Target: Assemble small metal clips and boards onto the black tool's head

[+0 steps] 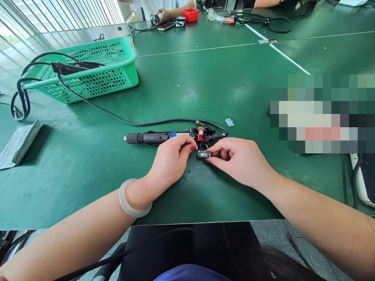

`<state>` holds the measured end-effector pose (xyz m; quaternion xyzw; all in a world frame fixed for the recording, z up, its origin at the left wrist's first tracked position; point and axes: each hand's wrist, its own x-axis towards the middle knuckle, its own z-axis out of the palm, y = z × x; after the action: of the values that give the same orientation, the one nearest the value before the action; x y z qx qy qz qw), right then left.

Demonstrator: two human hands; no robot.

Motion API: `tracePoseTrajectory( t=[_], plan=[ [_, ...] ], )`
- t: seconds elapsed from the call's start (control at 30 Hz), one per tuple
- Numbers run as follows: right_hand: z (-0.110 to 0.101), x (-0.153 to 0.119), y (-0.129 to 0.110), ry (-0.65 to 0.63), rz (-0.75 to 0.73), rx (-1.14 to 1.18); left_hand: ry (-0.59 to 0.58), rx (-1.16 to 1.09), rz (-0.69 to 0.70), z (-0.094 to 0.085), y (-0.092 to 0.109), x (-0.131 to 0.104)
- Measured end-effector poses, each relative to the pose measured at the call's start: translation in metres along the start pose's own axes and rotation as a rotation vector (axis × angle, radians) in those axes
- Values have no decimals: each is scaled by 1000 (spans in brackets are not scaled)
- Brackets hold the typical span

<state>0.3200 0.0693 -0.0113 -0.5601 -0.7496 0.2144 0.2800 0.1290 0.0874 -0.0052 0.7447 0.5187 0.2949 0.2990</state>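
Note:
A black pen-shaped electric tool (pixel 155 137) lies on the green table, its right end opened to show wires and a red part (pixel 200 133). Just below that end is a small circuit board (pixel 204 153). My right hand (pixel 238 158) pinches the board's right edge between thumb and finger. My left hand (pixel 175 156) has thumb and forefinger pressed together at the board's upper left, beside the tool; what they hold is too small to make out. A black cable runs from the tool's right end to the left.
A green basket (pixel 93 74) with black cables stands at the upper left. A wrapped block (pixel 20 144) lies at the left edge. Behind the tool is a small pale piece (pixel 229 122). Across the table (pixel 187 93) are a red box (pixel 191 15), cables and another person's hand.

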Motion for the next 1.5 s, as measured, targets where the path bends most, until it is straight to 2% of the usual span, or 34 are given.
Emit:
tracePoseTrajectory(
  t=[0.17,0.43,0.87,1.27,1.37,1.5],
  plan=[
    [3,3,5,-55,31,0,-21,-6,-67,-1,-4,1],
    [4,5,9,-103,106,138,-43,-74,-132,-1,-4,-2],
    [7,3,7,-115,77,125,-65,-294,-261,-4,-6,-2],
    [8,2,4,-128,36,96,-84,-316,-260,-7,-1,-3],
    [8,2,4,-117,38,98,-91,-412,-316,-7,-1,-2],
    [8,1,4,-127,62,146,-93,-637,-464,-9,0,-1]
  ],
)
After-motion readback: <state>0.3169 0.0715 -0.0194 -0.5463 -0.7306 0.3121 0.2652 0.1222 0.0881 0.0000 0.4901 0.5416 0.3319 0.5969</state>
